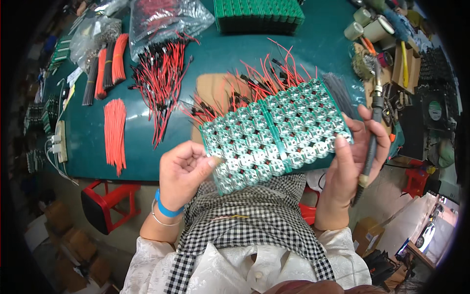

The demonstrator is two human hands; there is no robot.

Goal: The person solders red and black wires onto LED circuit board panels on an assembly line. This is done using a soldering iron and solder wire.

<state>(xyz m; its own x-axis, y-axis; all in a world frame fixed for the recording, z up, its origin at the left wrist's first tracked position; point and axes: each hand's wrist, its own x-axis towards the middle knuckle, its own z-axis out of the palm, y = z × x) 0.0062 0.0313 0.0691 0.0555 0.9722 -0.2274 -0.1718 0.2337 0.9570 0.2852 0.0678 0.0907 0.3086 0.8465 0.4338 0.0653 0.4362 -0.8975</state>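
A green panel of small round circuit boards [275, 132] is held tilted above the table's near edge, its right side higher. Red and black wires [274, 76] stick out behind its far edge. My left hand [182, 171] pinches the panel's lower left corner, thumb on top. My right hand [350, 159] grips its right edge, thumb on the face. Between the fingers of that same hand is a soldering iron [372, 142], its tip end pointing away from me. A tan board [208, 88] lies partly hidden under the panel and wires.
Left lie a bundle of red and black wires [159, 81] and red strips [115, 134]. Plastic bags [169, 22] and a stack of green boards [259, 14] sit farther back. Solder spools [362, 24] and a box [407, 66] stand right. A red stool [110, 203] is below left.
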